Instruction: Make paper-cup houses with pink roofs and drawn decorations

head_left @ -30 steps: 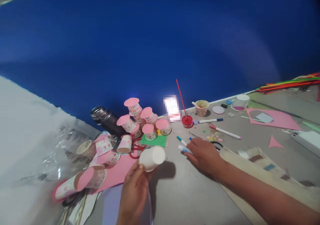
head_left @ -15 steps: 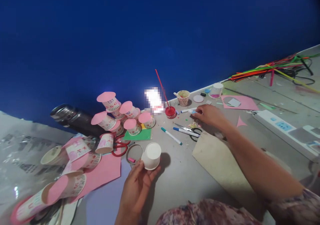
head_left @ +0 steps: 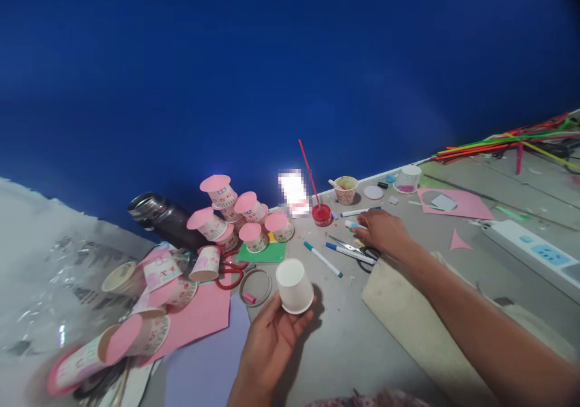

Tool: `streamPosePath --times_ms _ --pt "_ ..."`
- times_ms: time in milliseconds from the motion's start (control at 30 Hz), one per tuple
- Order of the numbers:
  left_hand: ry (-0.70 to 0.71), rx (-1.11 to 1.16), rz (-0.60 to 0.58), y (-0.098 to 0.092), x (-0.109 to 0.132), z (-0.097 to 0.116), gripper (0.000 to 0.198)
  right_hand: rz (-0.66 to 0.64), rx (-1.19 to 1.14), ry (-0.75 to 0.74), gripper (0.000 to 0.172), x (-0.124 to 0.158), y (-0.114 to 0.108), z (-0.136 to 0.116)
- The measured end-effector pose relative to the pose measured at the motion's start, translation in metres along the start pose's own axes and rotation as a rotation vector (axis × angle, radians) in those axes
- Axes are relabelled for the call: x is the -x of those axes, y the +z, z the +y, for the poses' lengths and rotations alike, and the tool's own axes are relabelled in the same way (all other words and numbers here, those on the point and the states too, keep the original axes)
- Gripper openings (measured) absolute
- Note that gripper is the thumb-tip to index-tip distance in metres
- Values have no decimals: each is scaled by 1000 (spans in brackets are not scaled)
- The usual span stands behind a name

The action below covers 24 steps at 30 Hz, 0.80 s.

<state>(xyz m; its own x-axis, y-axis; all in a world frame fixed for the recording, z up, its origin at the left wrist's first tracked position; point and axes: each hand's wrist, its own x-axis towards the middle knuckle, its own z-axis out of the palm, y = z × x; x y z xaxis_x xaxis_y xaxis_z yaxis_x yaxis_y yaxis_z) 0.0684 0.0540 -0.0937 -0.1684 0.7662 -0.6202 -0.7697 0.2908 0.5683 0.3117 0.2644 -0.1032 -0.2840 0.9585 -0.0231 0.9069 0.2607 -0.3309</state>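
Cup (head_left: 294, 286), white paper, upturned, pinched at rim by left hand (head_left: 272, 340), lower centre; right hand (head_left: 383, 232) mid-frame, fingers curled round capped tube (head_left: 356, 224) on surface (head_left: 344, 334); light, even grip advisable against crushing.

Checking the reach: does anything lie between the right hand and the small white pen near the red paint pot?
Nothing visible does. The right hand has its fingertips on the small white pen. The blue marker and scissors lie beside the hand, toward the camera, not between. The left hand holds a white cup apart.
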Motion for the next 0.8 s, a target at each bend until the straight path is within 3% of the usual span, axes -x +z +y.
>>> streamPosePath --times_ms 100,233,300,400,600,700,800 --pt "-68 34 -30 6 -2 -3 52 -37 -179 -78 34 8 -4 -12" --pt "-118 49 -101 14 -5 -12 52 -370 -671 -368 51 32 0 -39" --pt "-111 58 -145 16 -7 -16 51 -459 -755 -479 71 44 9 -53" --pt "-105 67 -182 16 -10 -20 50 -525 -886 -591 86 54 25 -66" --pt "-188 105 -249 13 -12 -18 47 -449 -892 -756 135 57 41 -65" --pt "-214 111 -260 9 -15 -18 46 -346 -754 -827 141 61 41 -64" --pt "-235 113 -276 4 -18 -18 45 -219 -641 -926 136 66 40 -64"
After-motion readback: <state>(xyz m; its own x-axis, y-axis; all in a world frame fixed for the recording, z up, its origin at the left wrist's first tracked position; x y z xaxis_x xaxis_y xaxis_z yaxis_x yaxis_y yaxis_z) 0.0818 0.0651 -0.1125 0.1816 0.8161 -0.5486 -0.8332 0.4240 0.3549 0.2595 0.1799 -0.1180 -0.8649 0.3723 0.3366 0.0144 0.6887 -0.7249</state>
